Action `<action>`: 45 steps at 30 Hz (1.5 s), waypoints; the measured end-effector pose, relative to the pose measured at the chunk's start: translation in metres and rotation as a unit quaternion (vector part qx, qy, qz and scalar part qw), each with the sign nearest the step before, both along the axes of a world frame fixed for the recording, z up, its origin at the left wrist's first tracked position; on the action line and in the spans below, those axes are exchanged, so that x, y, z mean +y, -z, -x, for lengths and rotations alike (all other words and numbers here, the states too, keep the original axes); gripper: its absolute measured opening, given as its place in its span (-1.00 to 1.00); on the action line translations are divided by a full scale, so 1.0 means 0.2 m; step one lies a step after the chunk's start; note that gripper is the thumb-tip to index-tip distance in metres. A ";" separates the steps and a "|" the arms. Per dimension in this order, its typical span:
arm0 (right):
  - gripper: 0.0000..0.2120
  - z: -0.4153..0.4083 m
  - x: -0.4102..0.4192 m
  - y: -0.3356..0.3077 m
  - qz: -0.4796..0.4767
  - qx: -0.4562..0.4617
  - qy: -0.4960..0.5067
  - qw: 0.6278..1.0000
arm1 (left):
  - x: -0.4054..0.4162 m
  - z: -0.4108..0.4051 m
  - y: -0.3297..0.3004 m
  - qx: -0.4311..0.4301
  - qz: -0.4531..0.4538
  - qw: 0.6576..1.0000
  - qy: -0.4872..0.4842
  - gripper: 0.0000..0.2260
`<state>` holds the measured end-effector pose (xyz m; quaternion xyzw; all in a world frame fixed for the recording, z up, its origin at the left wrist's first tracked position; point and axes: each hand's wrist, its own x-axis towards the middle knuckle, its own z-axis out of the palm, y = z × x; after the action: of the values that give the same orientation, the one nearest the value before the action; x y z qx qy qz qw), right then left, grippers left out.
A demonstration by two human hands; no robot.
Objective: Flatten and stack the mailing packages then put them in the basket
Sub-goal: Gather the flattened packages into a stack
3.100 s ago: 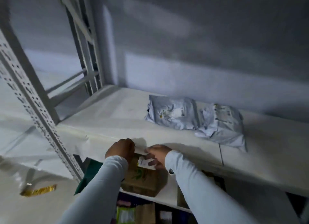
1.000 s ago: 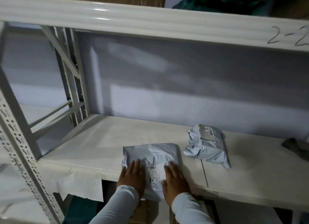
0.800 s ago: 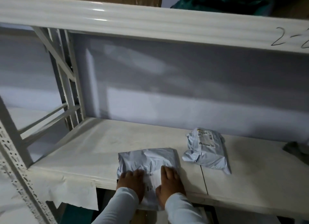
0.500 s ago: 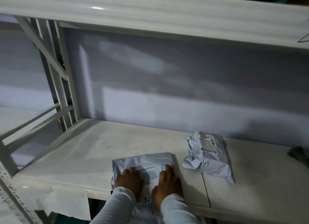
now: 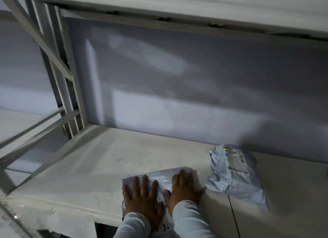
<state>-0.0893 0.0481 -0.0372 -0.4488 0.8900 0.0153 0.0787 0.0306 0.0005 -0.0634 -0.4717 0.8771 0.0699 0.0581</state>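
Both the left hand (image 5: pixel 142 195) and right hand (image 5: pixel 182 188) press flat, fingers straight, on a soft grey plastic mailing package (image 5: pixel 159 180) at the white shelf (image 5: pixel 106 166) front edge; light and likely slippery, it looks best gripped by its edges, as does the crumpled grey labelled package (image 5: pixel 234 177) just beside.
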 end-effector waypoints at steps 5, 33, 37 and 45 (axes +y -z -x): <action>-0.44 -0.02 -0.07 -0.02 -0.076 0.045 -0.004 0.996 | 0.00 -0.01 -0.03 -0.019 -0.013 1.000 -0.004 -0.32; -0.27 -0.26 0.01 0.08 -0.035 0.042 -0.094 0.994 | -0.19 -0.19 0.04 0.058 0.029 0.998 0.029 -0.34; -0.30 -0.34 0.08 0.13 0.013 -0.002 -0.081 0.997 | -0.20 -0.19 0.03 0.053 0.020 0.998 0.031 -0.48; -0.34 -0.25 0.24 0.10 0.127 0.045 0.040 0.990 | -0.19 -0.20 0.01 0.052 0.008 0.998 0.028 -0.50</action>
<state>-0.0391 0.0957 -0.0570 -0.4184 0.9045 -0.0804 -0.0184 0.0708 -0.0368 -0.0650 -0.4432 0.8922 0.0856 0.0109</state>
